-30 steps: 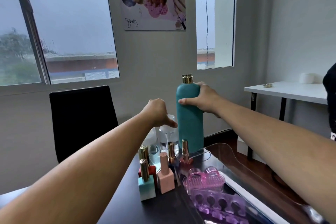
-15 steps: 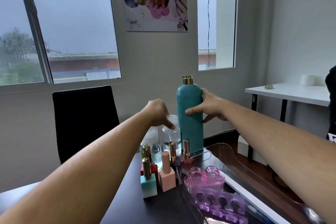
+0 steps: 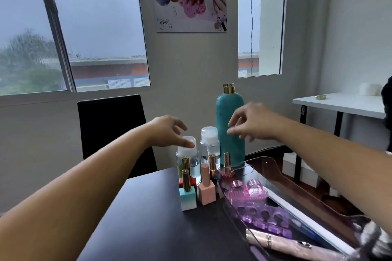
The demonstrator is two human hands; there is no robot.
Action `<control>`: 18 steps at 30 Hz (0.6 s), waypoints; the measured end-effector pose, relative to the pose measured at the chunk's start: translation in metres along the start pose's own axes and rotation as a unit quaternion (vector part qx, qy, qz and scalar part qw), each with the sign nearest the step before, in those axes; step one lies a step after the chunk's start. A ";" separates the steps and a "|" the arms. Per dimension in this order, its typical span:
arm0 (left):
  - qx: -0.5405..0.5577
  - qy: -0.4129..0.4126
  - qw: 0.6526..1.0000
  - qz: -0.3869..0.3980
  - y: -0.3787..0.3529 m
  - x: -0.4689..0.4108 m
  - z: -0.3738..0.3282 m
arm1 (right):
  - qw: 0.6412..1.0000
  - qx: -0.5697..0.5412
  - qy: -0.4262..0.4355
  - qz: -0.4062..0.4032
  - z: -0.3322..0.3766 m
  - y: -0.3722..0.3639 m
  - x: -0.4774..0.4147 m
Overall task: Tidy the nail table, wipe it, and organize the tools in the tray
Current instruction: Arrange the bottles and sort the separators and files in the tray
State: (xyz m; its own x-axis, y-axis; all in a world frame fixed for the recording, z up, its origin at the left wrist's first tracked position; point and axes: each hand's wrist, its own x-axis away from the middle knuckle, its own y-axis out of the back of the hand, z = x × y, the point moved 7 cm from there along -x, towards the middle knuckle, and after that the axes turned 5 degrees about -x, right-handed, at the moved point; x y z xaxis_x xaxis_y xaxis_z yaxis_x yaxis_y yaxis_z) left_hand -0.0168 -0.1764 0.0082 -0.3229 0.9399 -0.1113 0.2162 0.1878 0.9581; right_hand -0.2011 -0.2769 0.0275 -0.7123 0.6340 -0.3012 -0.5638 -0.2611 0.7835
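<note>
Teal and gold-capped, the tall bottle [image 3: 230, 131] stands upright just behind the right hand [image 3: 257, 122], whose fingers [image 3: 234, 131] are spread loose in front of it and grip nothing. The left hand [image 3: 169, 131] is open too, fingertips [image 3: 188, 144] resting on or just over the white cap of a clear bottle [image 3: 187, 155]; which, I cannot tell. Between the two hands stands a second clear bottle [image 3: 209, 144]. Below the left hand, on the dark table [image 3: 148, 218], cluster small polish bottles, a pale blue one [image 3: 187, 196] and a peach one [image 3: 206, 188] nearest the camera. Under the right forearm lies the clear tray [image 3: 273, 171] with pink toe separators [image 3: 247, 194], a purple separator [image 3: 264, 218] and a pink pen-like tool [image 3: 286, 246]
</note>
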 end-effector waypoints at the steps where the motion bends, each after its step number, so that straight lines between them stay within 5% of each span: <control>1: 0.000 0.003 1.000 0.004 -0.005 0.003 0.002 | 0.997 0.011 -0.005 0.079 0.004 -0.017 0.006; 4: 0.016 -0.001 1.000 -0.025 -0.013 0.003 0.004 | 0.986 0.059 0.002 0.155 0.012 -0.042 0.012; 18: 0.039 0.018 0.986 -0.158 -0.020 -0.024 0.017 | 0.987 0.132 0.033 0.089 -0.013 -0.037 -0.009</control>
State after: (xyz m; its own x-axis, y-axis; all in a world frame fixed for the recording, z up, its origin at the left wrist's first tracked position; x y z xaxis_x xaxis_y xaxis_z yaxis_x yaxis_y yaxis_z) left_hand 0.0020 -0.1984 -0.0129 -0.4171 0.8206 -0.3907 0.1698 0.4926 0.8535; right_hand -0.1795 -0.2824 -0.0060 -0.8207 0.5439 -0.1749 -0.3057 -0.1594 0.9387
